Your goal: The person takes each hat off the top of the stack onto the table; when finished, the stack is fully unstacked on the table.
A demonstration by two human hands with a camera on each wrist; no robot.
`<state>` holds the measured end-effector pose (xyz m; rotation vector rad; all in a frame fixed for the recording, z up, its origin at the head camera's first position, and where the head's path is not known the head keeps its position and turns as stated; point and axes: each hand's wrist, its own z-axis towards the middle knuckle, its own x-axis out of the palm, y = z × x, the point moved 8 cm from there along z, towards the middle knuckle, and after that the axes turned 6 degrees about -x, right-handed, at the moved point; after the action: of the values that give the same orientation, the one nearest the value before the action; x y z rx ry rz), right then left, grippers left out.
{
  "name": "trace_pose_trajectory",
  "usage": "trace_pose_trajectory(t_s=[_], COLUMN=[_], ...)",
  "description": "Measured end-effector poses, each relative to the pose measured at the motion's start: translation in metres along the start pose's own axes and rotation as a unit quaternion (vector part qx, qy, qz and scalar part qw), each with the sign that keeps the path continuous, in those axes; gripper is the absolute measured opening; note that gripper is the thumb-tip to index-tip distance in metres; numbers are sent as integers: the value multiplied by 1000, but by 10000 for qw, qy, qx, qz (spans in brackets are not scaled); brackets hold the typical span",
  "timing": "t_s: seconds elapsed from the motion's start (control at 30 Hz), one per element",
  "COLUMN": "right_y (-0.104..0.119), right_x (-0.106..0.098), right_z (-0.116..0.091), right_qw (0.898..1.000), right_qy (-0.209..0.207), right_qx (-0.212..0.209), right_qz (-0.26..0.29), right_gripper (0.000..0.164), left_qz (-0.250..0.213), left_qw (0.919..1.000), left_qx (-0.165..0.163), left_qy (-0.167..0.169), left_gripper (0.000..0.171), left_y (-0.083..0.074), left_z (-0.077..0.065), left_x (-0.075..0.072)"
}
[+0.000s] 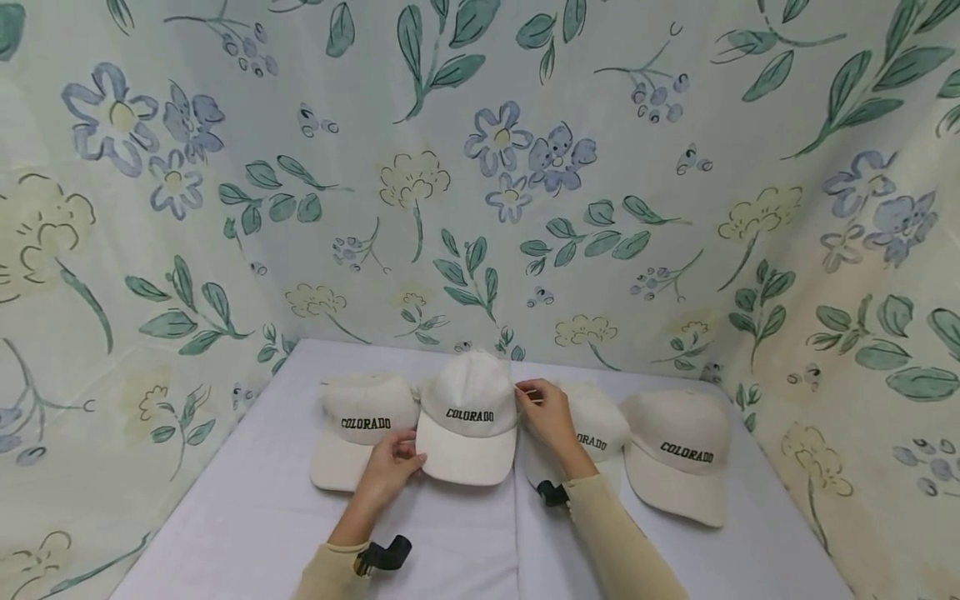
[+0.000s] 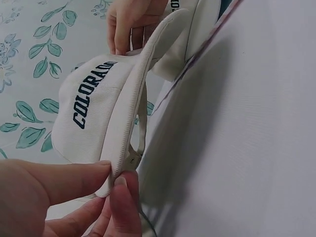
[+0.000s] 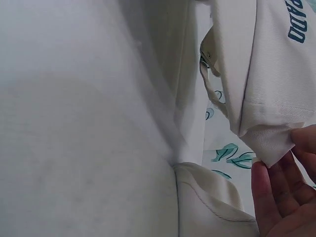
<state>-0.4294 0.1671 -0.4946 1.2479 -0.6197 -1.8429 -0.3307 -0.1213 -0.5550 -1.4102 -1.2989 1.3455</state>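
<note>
Both of my hands hold one cream baseball cap (image 1: 467, 454) with dark COLORADO lettering. In the left wrist view, the thumb and fingers of my left hand (image 2: 54, 192) pinch the edge of its brim (image 2: 118, 133). My right hand (image 1: 551, 417) grips the opposite side of the crown; in the right wrist view its fingertips (image 3: 261, 180) pinch the fabric near the lower edge. A shadow lies below the brim, which stands off the table. The adjuster strap (image 2: 142, 121) shows at the open underside.
Similar COLORADO caps lie alongside: one at the left (image 1: 337, 462), one partly behind my right arm (image 1: 600, 412), and one at the far right (image 1: 675, 425). A white cloth (image 1: 450, 550) with a seam covers the table. Floral curtains (image 1: 480, 250) hang behind and at both sides.
</note>
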Motion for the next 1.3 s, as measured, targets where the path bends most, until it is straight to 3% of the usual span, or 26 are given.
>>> trace_pose_trajectory(t_s=[0.3, 0.6, 0.97, 1.17, 1.3], right_y=[-8, -13, -14, -14, -17], right_x=[6, 7, -2, -1, 1], right_z=[-4, -6, -9, -9, -10], right_qw=[9997, 9994, 9991, 9987, 9985], right_qy=[223, 234, -190, -129, -55], right_qx=[88, 267, 372, 441, 463], right_qz=[-47, -32, -32, -212, -297], right_gripper=[13, 12, 10, 9, 8], left_qz=[601, 1408, 1498, 1630, 1958], left_qw=[9981, 9889, 9867, 9839, 9768], left_qx=[116, 429, 608, 733, 839], left_qy=[-3, -201, -147, -90, -199], left_gripper=[44, 45, 44, 41, 40], left_y=[7, 0, -4, -6, -7], left_z=[0, -3, -2, -1, -1], left_x=[5, 9, 17, 19, 20])
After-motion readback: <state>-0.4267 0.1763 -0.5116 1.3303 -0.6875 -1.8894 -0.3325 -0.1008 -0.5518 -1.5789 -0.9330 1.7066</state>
